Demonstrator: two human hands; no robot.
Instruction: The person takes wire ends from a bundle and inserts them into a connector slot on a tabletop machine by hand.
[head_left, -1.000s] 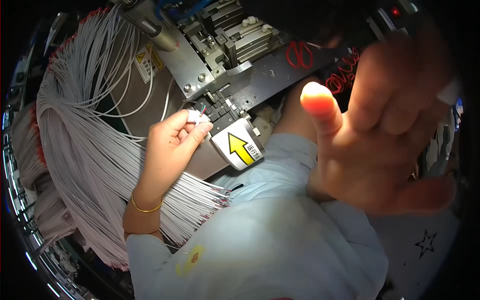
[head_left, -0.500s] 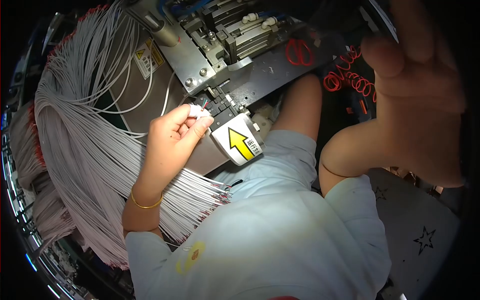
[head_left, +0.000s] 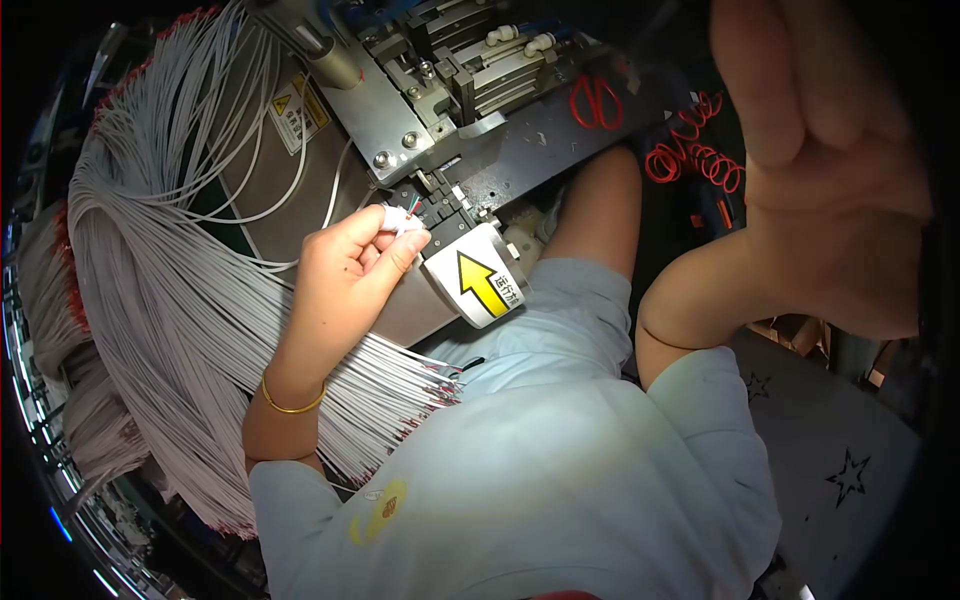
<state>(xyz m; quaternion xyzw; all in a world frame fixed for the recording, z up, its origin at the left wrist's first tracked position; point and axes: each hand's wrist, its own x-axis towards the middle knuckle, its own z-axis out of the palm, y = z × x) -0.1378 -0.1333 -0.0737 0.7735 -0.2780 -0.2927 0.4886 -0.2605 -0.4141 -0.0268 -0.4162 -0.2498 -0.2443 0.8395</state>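
My left hand (head_left: 350, 262) is closed in a pinch beside the machine's black fixture (head_left: 442, 215). Small green and red wire ends (head_left: 413, 206) stick up from between its thumb and forefinger. White material (head_left: 398, 219) covers the forefinger's tip area; whether it is a finger cover or part of the cable is unclear. Just right of that hand sits a white guard with a yellow arrow (head_left: 480, 282). My right hand (head_left: 830, 170) is raised close to the camera at the upper right, palm showing, fingers stretched out and partly cut off by darkness. Nothing shows in it.
A thick bundle of grey-white cables (head_left: 190, 300) with red-tipped ends hangs at left and across my lap. A metal press (head_left: 400, 120) stands ahead. Red-handled scissors (head_left: 596, 103) lie on the dark plate, near a red coiled air hose (head_left: 690, 160). A star-patterned surface (head_left: 830, 430) is at right.
My right hand has risen and its fingers now show straighter in front of the camera. My left hand keeps its pinch on the wires, almost unmoved.
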